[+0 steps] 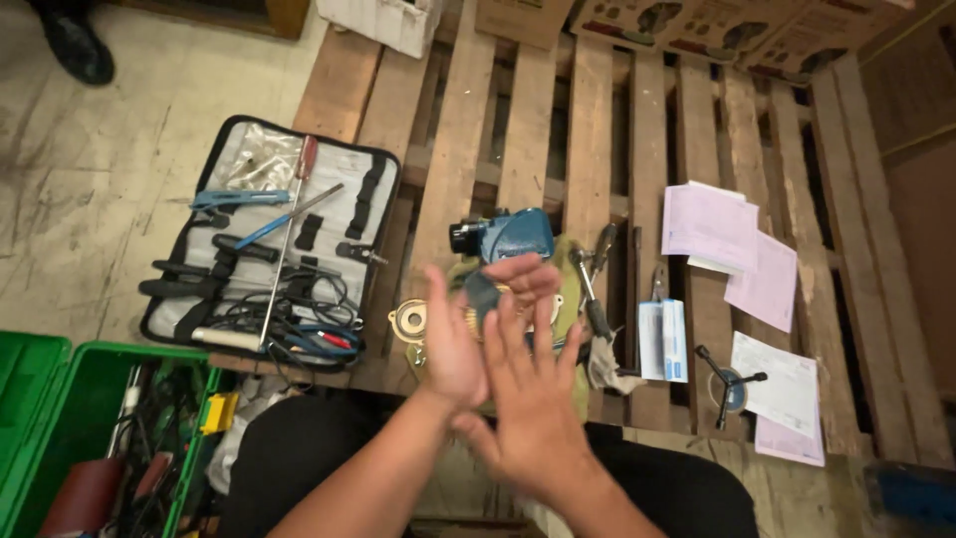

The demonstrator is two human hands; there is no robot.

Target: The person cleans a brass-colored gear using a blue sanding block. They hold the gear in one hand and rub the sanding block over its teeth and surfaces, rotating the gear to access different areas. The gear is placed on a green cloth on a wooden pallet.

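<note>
Left hand: our left hand [453,339] sits at lower centre of the frame, palm turned inward and fingers spread, holding nothing that we can make out. It's a bit blurred.

Right hand: our right hand [533,399] is just below and to the right of it, open wide with fingers up. It overlaps the left one at the wrist, so it reads like we're rubbing or brushing them together, though that's just our guess.

Blue tool: the blue-bodied power tool with a black nose [503,237] lies on a yellowish-green cloth [570,299] right above our fingertips in mid frame. The cloth probably keeps small bits from dropping through the slats.

Brass part: a round brass-coloured flanged fitting [409,320] rests just left of our left hand, kept within reach.

Work surface: a slatted wooden pallet [528,110] fills the upper centre, doing the job of a bench.

Tool roll: a grey fabric tool case laid open [264,239] sits at centre left, its screwdrivers and pliers strapped in so we can see them all.

Papers: pink and white paper sheets [742,264] lie on the right side, well apart from the greasy stuff.

Crate: a green plastic crate [60,399] fills the lower left corner, with odd tools in it.
</note>
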